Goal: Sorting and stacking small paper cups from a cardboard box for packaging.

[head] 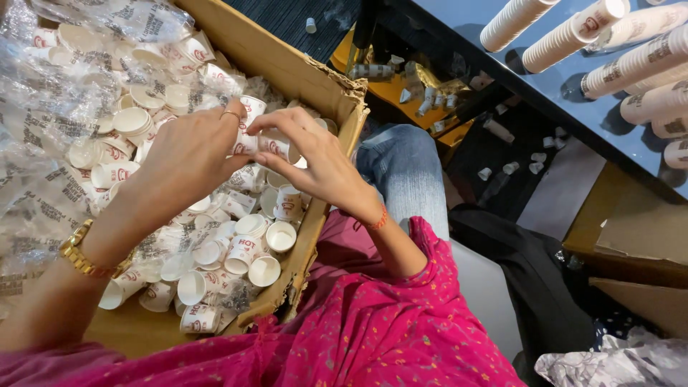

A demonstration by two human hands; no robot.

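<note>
Both hands work over a large cardboard box (301, 75) full of small white paper cups with red print. My left hand (188, 154), with a ring and a gold watch on the wrist, grips a short stack of nested cups (247, 136). My right hand (315, 161), with a red thread on the wrist, pinches a cup (276, 145) pressed against that stack. Loose cups (247, 251) lie jumbled beneath both hands.
Crumpled clear plastic wrap (43, 129) covers the box's left side. Long stacks of nested cups (631, 64) lie on a dark blue table at upper right. Scattered cups (534, 161) dot the floor. A black bag (530, 265) and brown cardboard (631, 229) sit to the right.
</note>
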